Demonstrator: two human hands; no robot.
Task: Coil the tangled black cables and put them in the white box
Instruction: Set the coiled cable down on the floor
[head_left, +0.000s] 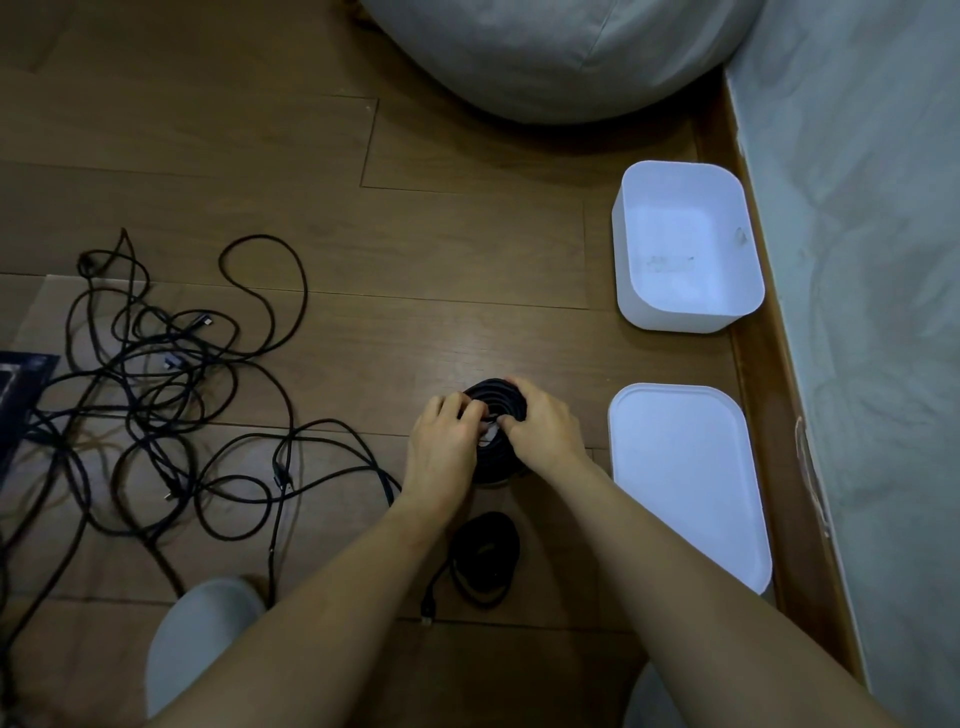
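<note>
Wooden floor (441, 234), seen from above. Item one: a coil of black cable (493, 402), wound into a tight ring and held in the middle of the view, left of the white lid. The left hand (441, 441) grips its left side with curled fingers. The right hand (543, 426) wraps over its right side, thumb and fingers closed on the loops near the centre. Item two: a second coil (485, 558), already wound, lying on the floor just below the hands, one plug end trailing out to its left. Item three: a loose tangle of black cables (171, 389), spread over the floor well to the left, several plug ends showing among the loops. Item four: a white box (680, 321), open, upright, far right, nothing but faint smudges inside. Item five: a white lid (685, 483), flat on the floor just below the box. Also present: a grey beanbag (561, 52) at the top, pale fabric (857, 260) along the right edge, and a grey slipper (202, 639) at lower left.
</note>
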